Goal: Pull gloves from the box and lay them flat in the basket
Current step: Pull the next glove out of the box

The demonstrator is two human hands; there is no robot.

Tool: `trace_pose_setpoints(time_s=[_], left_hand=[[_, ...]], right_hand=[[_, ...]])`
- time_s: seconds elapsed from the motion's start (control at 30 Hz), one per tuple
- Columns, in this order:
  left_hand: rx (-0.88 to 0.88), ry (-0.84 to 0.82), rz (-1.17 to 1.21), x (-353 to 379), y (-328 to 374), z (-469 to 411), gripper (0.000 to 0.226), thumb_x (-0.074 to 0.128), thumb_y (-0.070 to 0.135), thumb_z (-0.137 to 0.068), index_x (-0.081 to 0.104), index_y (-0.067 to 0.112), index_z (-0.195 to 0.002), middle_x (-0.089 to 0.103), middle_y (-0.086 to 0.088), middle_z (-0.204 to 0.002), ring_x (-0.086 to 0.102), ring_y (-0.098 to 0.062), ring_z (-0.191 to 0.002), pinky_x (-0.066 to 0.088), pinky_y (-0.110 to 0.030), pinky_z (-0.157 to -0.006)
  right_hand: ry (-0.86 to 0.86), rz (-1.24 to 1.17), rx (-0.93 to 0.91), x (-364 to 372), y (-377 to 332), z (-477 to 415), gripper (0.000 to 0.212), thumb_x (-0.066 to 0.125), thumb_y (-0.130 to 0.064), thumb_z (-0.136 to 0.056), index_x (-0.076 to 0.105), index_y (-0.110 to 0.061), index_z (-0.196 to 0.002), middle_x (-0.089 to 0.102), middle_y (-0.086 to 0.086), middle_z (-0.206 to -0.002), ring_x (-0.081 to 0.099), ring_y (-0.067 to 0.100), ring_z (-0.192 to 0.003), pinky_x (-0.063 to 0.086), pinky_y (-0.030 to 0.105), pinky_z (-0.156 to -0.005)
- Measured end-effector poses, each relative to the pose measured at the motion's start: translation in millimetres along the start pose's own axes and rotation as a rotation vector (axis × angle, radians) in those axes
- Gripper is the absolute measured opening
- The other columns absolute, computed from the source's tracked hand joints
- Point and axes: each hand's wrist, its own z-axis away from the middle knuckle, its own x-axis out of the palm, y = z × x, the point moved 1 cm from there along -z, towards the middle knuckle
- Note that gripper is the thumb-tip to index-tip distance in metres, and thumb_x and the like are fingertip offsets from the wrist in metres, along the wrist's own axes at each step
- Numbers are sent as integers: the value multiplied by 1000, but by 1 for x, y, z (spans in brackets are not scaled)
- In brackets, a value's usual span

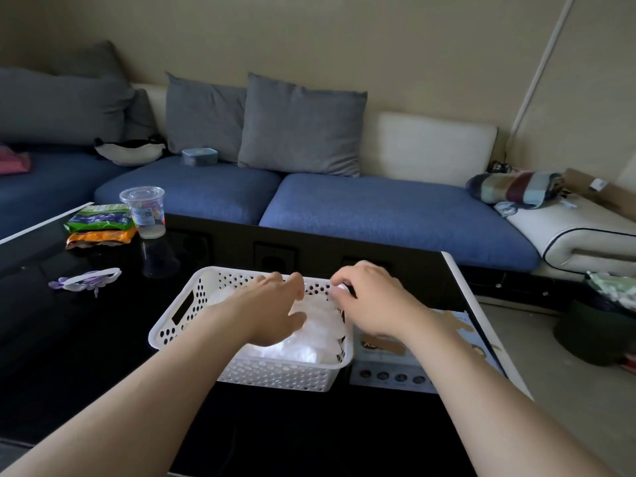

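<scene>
Evidently the laying-flat step is in hand: both hands are over the basket (179, 316), which stands on the table (103, 339) with the box (389, 370) just beside it on the right, partly hidden under the right forearm. A heap of thin, clear-white gloves (309, 346) already lies in the basket, so I judge the task well begun, though how many are left in the box cannot be told. The left hand (272, 304) reaches in from the near side, palm down, its fingers (278, 280) fairly straight and spread toward the far rim, the thumb out to the right; it seems to press on the heap and holds nothing. The right hand (371, 297) comes across above the box, wrist a little raised, its fingers curled close together at the far right corner of the basket, where they appear to pinch the edge of the top glove (327, 309). That film is crumpled and pale against the rest, so its outline is hard to follow. The next move, as I judge it, calls for drawing that pinched edge outward while the flat left hand smooths the glove down and keeps the heap from lifting with it; then the right hand must let go and go back to the box. Such thin film likely clings and bunches, so a slow, light pull would suit it best.
</scene>
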Motion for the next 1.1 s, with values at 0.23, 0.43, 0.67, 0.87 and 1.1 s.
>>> trace_pose_setpoints(time_s=[0.23, 0.43, 0.67, 0.87, 1.1], left_hand=[[230, 230, 139, -1, 39, -14, 15, 56, 26, -101, 59, 32, -114, 56, 11, -113, 57, -10, -101, 52, -28, -88], [327, 173, 154, 9, 75, -25, 30, 61, 33, -100, 62, 32, -129, 59, 11, -123, 51, -11, -118, 50, -35, -100], [352, 72, 98, 22, 99, -42, 56, 70, 48, -94, 55, 29, -144, 56, 6, -142, 53, -17, -129, 45, -38, -109], [330, 54, 86, 32, 106, -51, 64, 68, 61, -92, 44, 33, -144, 63, 11, -132, 60, -17, -120, 38, -37, -103], [316, 93, 169, 32, 112, -51, 45, 61, 36, -97, 42, 37, -138, 63, 7, -131, 57, -18, -118, 40, -48, -106]], right_hand=[[39, 72, 267, -16, 65, 18, 32, 68, -3, -96, 72, -27, -118, 66, -3, -111, 64, 22, -109, 53, 52, -105], [-96, 26, 243, -17, 104, 29, 37, 78, -15, -87, 71, -31, -120, 62, -4, -119, 63, 17, -107, 59, 37, -92], [32, -29, 110, -12, 133, 31, 15, 71, -32, -103, 74, -38, -89, 70, -13, -92, 67, 9, -85, 51, 27, -75], [146, -43, 42, -12, 129, 31, 32, 54, -22, -111, 78, -20, -91, 73, -4, -81, 69, 15, -75, 55, 37, -71], [286, -152, 76, -21, 126, 34, 12, 81, -32, -96, 80, -29, -84, 74, -13, -80, 70, 5, -74, 60, 27, -72]])
